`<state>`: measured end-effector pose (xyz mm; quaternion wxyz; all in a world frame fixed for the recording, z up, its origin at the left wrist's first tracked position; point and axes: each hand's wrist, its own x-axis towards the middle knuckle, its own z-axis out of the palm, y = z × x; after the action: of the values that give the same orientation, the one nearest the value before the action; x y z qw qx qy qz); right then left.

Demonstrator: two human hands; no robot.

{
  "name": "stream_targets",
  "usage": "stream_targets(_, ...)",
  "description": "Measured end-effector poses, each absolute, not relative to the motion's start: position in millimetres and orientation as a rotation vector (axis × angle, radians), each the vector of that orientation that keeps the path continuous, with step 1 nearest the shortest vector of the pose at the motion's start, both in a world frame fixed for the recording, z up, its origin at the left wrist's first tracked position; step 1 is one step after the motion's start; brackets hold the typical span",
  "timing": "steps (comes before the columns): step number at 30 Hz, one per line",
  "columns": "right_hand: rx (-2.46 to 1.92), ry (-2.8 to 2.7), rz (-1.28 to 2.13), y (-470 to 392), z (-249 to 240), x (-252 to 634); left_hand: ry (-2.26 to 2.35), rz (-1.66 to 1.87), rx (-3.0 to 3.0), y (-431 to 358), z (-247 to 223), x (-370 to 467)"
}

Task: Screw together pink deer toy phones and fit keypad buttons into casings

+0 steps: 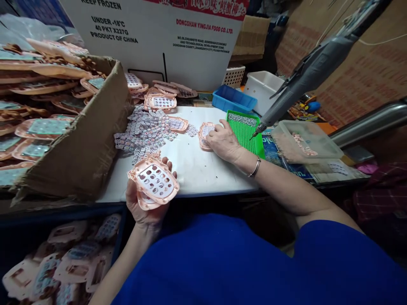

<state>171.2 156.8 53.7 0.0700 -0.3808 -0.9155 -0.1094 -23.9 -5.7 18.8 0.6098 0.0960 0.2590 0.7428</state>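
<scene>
Two stacked pink plastic panels (155, 180) with rows of round holes rest in my left hand (144, 212), its fingers wrapped round their far edge. My right hand (224, 142) lies over another pink panel (206, 134) on the white table, its fingertips touching the panel's right side and partly covering it. Beside my right hand is a green tray (244, 135) with small metal screws at its far end. A heap of printed keypad sheets (143, 131) spreads over the table's left part, with a pink panel (178, 123) at its right edge.
A torn cardboard box (98, 140) full of pink parts stands at left. Below it is a dark bin (122, 228) of pink shells. A grey screwdriver (286, 89) hangs at right, its tip above the green tray. Behind are a blue tray (233, 101) and white carton (152, 42).
</scene>
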Motion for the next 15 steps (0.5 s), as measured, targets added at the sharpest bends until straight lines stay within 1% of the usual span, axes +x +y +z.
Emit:
stream_targets(6,-1.136,-2.852,-0.399,151.3,63.8,157.9,0.573,1.761,0.151,-8.4,13.1,-36.7)
stream_targets(12,-0.994,-2.860,-0.156,156.1,81.2,106.2,0.659,1.828,0.130,-6.9,16.4,-39.2)
stream_targets(15,-0.985,-2.844,-0.105,160.6,81.7,86.3,0.661,1.847,0.171,-8.7,16.9,-47.3)
